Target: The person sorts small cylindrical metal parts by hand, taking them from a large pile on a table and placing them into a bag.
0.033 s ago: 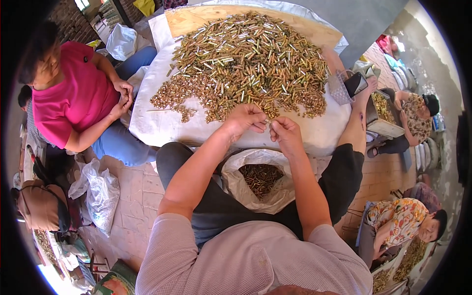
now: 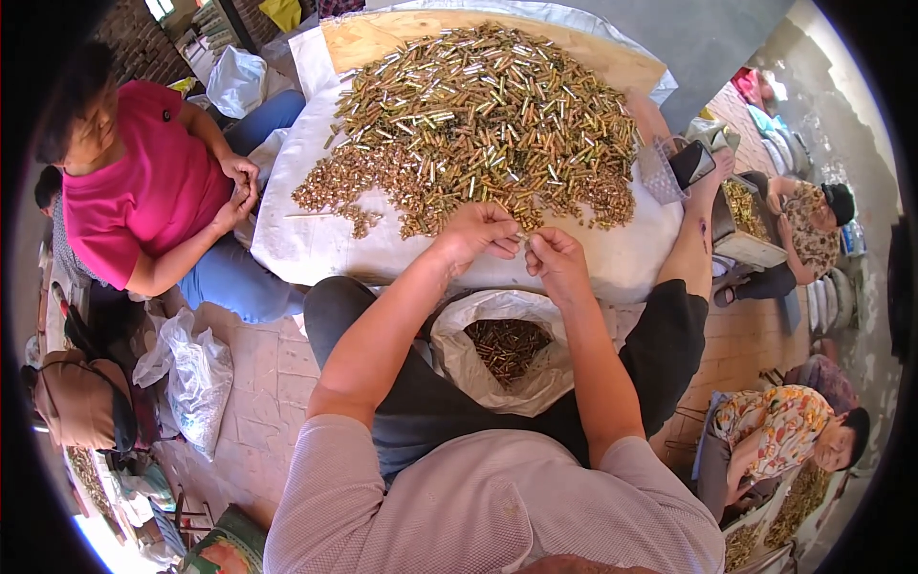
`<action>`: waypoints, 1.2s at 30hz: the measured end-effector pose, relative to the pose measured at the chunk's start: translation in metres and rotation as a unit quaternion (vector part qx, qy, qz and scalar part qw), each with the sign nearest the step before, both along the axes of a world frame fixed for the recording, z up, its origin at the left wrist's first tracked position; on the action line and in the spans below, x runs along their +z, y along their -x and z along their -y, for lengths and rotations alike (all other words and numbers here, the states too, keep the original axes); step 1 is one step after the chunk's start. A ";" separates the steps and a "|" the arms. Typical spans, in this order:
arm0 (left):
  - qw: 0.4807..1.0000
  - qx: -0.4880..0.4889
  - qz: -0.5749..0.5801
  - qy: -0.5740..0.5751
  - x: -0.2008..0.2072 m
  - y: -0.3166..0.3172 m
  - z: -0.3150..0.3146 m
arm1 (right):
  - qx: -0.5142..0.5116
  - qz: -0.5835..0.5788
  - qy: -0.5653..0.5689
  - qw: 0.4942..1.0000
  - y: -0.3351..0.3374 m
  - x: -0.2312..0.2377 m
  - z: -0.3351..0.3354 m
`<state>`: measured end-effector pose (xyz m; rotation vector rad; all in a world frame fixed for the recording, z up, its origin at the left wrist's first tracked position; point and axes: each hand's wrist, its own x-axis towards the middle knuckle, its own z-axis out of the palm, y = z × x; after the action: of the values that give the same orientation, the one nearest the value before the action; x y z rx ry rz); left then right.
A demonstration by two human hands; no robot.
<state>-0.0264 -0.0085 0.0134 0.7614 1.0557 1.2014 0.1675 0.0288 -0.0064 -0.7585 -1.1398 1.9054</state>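
White cloth covers the one desk (image 2: 316, 244), whose wooden board shows bare along the far edge. On it lies a single broad heap of brass-coloured metal tubes (image 2: 478, 115), far too many to count, thickest at the middle and thinning to scattered pieces on the left. The near strip of cloth, between the heap and the desk's front edge, is mostly bare, and so is the left corner.

Three other people sit around: one in a pink top (image 2: 134, 191) at the left, hands together by the desk's edge; one in a dark cap (image 2: 813, 220) at the right; one in a flowered shirt (image 2: 775, 430) at the lower right.

One white sack (image 2: 478, 368) sits open in the person's lap, just below the desk's front edge, with a small pile of the same tubes inside. A second, full white bag (image 2: 196, 378) lies on the tiled floor at the left, well apart.

One clear little basket (image 2: 660, 172) holding a dark phone (image 2: 690, 163) stands at the desk's right edge.

The left hand (image 2: 478, 234) and right hand (image 2: 555, 258) meet at the heap's near edge. Each grip is pinched together, fingertips nearly touching across a narrow gap; a thin tube seems to lie between them, though it is too small to tell which hand holds it.
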 end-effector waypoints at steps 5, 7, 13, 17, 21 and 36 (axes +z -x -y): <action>0.999 -0.002 0.054 0.006 -0.004 -0.011 0.004 | -0.001 -0.046 0.056 0.997 0.003 0.007 0.007; 0.997 -0.003 0.070 0.025 0.002 -0.018 0.005 | -0.003 -0.080 0.075 0.994 -0.001 0.001 0.005; 0.978 -0.023 -0.205 -0.035 0.014 0.006 0.003 | 0.014 -0.048 0.052 0.997 -0.012 0.003 -0.002; 0.768 0.027 -0.638 -0.041 0.013 0.047 0.007 | 0.169 0.137 -0.043 0.975 -0.023 0.016 -0.004; 0.685 -0.006 -0.726 0.053 0.007 0.054 0.010 | 0.210 0.318 -0.125 0.916 -0.026 0.007 -0.011; 0.686 -0.017 -0.721 0.095 0.005 0.039 0.007 | -0.089 0.532 -0.430 0.724 -0.015 -0.028 -0.039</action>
<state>-0.0655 -0.0151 0.0184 1.6000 2.3580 0.1891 0.1823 0.0674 -0.0346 -1.3354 -2.2636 0.4306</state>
